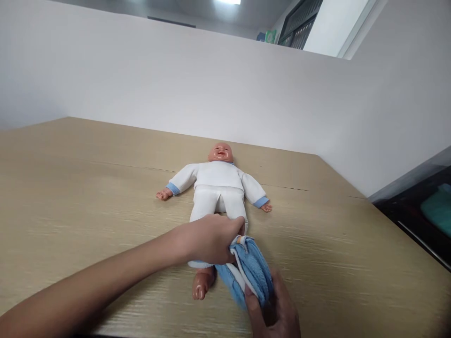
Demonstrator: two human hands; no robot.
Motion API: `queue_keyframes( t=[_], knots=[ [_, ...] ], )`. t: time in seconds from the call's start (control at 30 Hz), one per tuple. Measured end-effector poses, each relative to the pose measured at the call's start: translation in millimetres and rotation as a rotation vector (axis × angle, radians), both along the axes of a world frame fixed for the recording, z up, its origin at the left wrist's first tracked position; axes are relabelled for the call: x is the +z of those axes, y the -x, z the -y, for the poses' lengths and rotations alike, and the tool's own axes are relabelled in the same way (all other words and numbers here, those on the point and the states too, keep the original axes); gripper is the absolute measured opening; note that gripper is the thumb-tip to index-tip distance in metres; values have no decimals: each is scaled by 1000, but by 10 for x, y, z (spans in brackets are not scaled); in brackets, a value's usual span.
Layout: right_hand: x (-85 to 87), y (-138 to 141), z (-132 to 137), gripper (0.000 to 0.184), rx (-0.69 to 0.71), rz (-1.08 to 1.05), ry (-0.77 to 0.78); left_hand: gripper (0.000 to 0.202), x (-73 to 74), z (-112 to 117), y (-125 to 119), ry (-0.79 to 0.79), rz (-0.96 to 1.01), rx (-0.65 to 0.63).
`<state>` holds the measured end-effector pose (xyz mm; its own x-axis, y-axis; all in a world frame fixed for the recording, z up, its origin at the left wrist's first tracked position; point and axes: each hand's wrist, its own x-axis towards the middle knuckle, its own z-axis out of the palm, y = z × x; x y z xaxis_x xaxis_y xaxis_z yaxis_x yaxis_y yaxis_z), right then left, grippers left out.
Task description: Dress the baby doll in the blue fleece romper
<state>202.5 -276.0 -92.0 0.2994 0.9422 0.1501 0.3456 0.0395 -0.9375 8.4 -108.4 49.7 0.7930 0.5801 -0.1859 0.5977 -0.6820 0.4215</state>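
Note:
A baby doll lies face up on the table, head at the far side, in a white top and white trousers with blue cuffs. My left hand reaches across its lower legs, fingers closed on the upper end of a bunched, fuzzy blue cloth with white edging. From below, my right hand grips the same cloth between thumb and fingers. Whether the cloth is part of the trouser leg or separate I cannot tell. One bare foot shows under my left wrist; the other foot is hidden.
The wooden table spreads to both sides, with a thin seam across it. Behind stands a white wall with an opening above. A dark object with something green inside sits beyond the right edge.

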Motion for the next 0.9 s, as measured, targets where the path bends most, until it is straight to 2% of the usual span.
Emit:
queue_keyframes(
  t=[0.07,0.13,0.33,0.43,0.57,0.7,0.83,0.9],
  knots=[
    [39,49,-31,27,-48,151,-106,55,29,-6,12,1,-49,-26],
    [57,124,-51,26,-83,218,-148,62,67,1,22,-6,-100,-42],
    [7,216,-16,46,-35,172,-34,78,87,20,42,0,-206,-84],
    [59,207,-9,51,-4,55,29,81,55,-11,69,24,-196,-119],
    [221,193,-44,50,84,-198,119,74,24,-65,142,101,-71,-128],
    [297,133,-95,52,164,-407,194,68,5,-71,230,284,137,-47],
    [299,87,-196,48,115,-487,260,64,-47,-20,286,391,340,31],
    [347,89,-283,44,97,-478,242,61,-84,4,308,449,434,41]
  ],
)
